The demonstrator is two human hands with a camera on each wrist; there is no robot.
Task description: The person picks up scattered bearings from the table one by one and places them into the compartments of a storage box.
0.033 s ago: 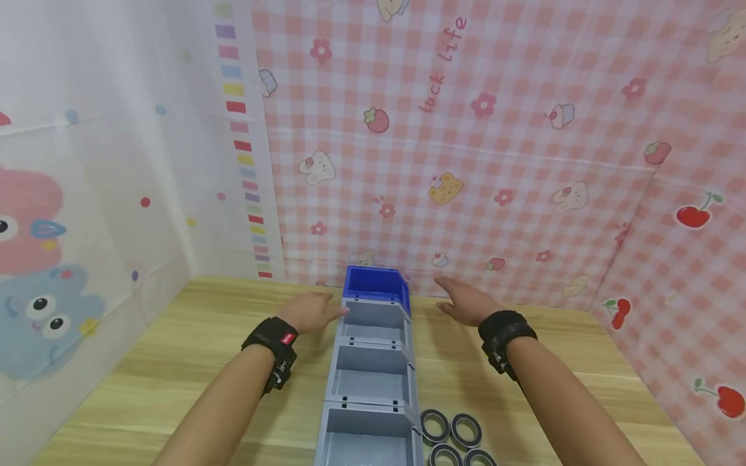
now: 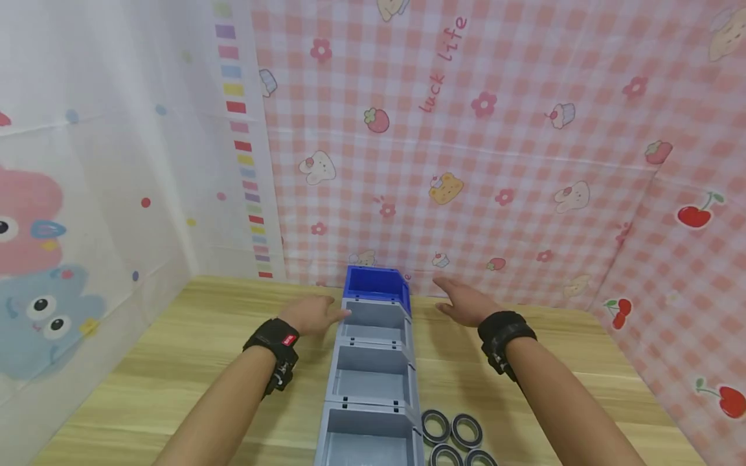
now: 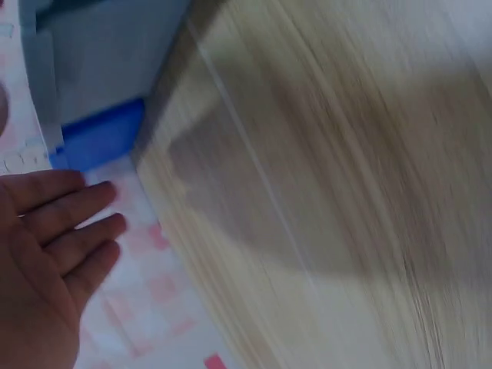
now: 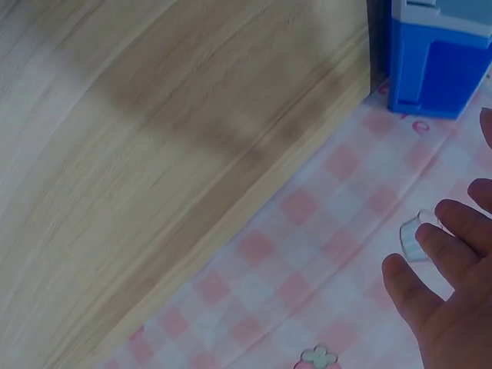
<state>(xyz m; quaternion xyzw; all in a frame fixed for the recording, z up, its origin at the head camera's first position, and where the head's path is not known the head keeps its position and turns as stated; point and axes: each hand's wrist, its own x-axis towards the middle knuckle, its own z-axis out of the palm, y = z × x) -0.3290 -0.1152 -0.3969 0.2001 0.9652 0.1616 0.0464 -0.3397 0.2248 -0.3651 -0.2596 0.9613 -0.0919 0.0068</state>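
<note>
A row of open-fronted storage bins runs away from me down the middle, with a blue bin (image 2: 375, 283) at the far end and several grey bins (image 2: 373, 360) nearer. My left hand (image 2: 311, 315) is beside the left of the row, its thumb reaching the edge of the farthest grey bin in the head view. Its fingers (image 3: 73, 207) are extended and hold nothing. To the right of the blue bin, apart from it, my right hand (image 2: 466, 303) hovers with spread, empty fingers (image 4: 411, 292). Several ring-shaped bearings (image 2: 467, 417) lie right of the nearest bin.
The bins and bearings stand on a wood-grain table (image 2: 204, 362). A pink checked cloth (image 2: 408, 162) hangs behind the table's far edge and continues on the right. On the left hangs a white cartoon-printed curtain (image 2: 116, 194).
My left hand has shifted very slightly to the right. The right hand, bins and bearings stand as before.
</note>
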